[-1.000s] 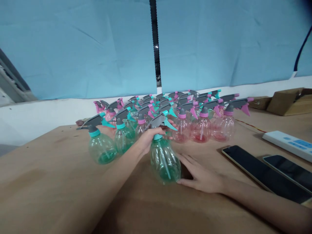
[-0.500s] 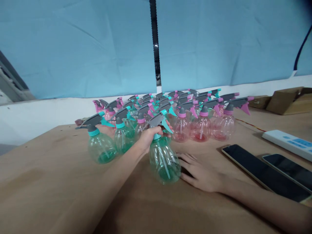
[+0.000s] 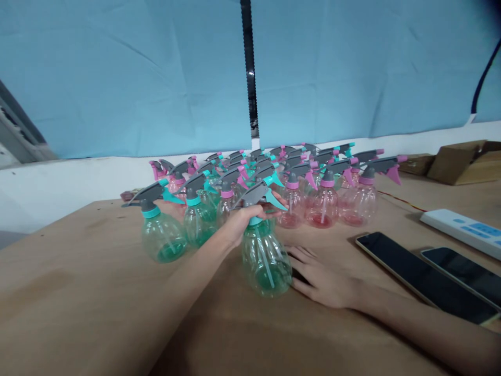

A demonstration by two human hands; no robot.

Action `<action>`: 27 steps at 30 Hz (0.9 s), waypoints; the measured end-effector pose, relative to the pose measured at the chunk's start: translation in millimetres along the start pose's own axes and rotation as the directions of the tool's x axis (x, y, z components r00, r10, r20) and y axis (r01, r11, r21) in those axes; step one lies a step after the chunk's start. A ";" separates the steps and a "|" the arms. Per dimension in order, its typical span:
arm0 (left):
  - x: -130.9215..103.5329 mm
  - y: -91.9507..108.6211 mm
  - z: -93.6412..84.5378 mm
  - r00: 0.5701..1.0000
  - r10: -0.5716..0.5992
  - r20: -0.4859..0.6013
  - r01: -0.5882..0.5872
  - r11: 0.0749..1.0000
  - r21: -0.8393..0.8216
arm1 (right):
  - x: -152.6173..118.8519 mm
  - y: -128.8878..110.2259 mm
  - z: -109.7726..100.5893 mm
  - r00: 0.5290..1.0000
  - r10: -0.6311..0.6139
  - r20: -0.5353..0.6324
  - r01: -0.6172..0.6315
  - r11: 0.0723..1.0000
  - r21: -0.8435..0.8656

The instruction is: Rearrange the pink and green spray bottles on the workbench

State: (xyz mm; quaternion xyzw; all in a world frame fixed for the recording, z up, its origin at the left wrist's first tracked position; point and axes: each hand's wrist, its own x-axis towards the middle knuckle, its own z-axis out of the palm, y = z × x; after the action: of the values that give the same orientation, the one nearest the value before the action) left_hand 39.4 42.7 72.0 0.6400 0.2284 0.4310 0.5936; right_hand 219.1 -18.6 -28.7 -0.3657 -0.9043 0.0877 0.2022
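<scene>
My left hand (image 3: 246, 219) is wrapped around the neck of a green spray bottle (image 3: 266, 263), just below its grey head with a turquoise trigger. The bottle leans slightly, its top toward the left, and a little green tint shows at the bottom around a white dip tube. Flat on the table beside the bottle's base lies my right hand (image 3: 319, 277), fingers apart; the bottle partly hides its fingertips, so contact is hard to judge. Left of my left hand stand another green spray bottle (image 3: 162, 237) and a second green one (image 3: 198, 219).
Behind my hands stand several rows of pink (image 3: 321, 206) and green spray bottles on the wooden table (image 3: 70, 261). Two phones (image 3: 422, 277) lie at the right, near a white power strip (image 3: 464, 230). A cardboard box (image 3: 450, 164) sits at the back right, before a blue-covered wall (image 3: 156, 78).
The held spray bottle has shifted slightly right, its trigger head swinging a bit right with my left hand. My right hand stays nearly in place.
</scene>
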 end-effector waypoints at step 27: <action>-1.5 3.6 3.8 0.994 -0.028 -0.108 0.035 0.997 0.070 | 0.1 -0.2 -0.4 1.000 -0.008 0.001 0.008 1.000 0.000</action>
State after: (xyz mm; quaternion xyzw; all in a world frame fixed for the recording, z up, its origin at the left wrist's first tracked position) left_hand 40.9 38.6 75.3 0.6331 0.2854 0.4469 0.5639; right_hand 219.1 -18.6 -28.2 -0.3620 -0.9058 0.0872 0.2021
